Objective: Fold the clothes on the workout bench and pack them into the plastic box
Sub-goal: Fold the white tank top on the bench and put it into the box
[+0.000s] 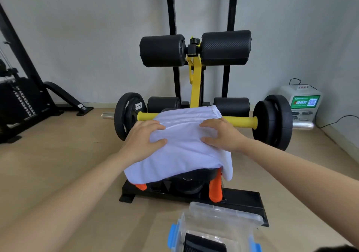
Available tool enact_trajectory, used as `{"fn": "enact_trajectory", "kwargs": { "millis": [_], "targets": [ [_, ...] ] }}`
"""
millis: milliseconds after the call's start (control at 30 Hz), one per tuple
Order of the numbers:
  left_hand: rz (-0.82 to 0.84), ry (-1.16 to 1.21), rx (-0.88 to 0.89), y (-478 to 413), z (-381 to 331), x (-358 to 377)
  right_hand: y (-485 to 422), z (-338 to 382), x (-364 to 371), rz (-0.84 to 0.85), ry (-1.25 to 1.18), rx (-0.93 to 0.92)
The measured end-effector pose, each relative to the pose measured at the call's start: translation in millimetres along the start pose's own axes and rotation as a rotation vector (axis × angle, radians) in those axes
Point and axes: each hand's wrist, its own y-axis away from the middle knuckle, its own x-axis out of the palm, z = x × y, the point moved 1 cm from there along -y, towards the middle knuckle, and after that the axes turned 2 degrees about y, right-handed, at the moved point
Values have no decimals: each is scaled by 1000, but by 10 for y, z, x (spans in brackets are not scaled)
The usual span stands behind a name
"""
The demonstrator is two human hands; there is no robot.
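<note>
A white garment [182, 146] lies spread over the seat of the workout bench [194, 178], folded partway, with one side hanging off the right edge. My left hand [144, 138] rests on its left side and my right hand [221, 133] on its right side, fingers slightly bent and pressing on the cloth. An orange garment [215, 189] hangs out from under the white one, on both sides of the seat. The clear plastic box [211, 230] with blue latches stands on the floor in front of the bench, its lid leaning behind it. Something dark lies inside it.
The bench has a yellow bar [242, 121] with black weight plates [272, 121] at each end and black roller pads [225, 47] above. A black weight machine [21, 100] stands at the left. A white charging station [302, 102] sits by the right wall, on the wooden floor.
</note>
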Motion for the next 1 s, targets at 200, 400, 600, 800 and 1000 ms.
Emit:
{"fn": "enact_trajectory", "kwargs": {
  "millis": [200,400,600,800,1000],
  "targets": [
    [66,9,245,401,-396,51,398,117,-90,-5,-80,-142],
    [100,-213,344,616,-323,198,718,164,-100,46,-47,-196],
    [-30,-271,366,594,-342,261,790,161,31,47,49,-219],
    [-5,-149,190,571,-309,118,833,101,65,-55,22,-242],
    [8,63,61,566,-292,61,805,71,-10,-144,-227,-80]
  ]
}}
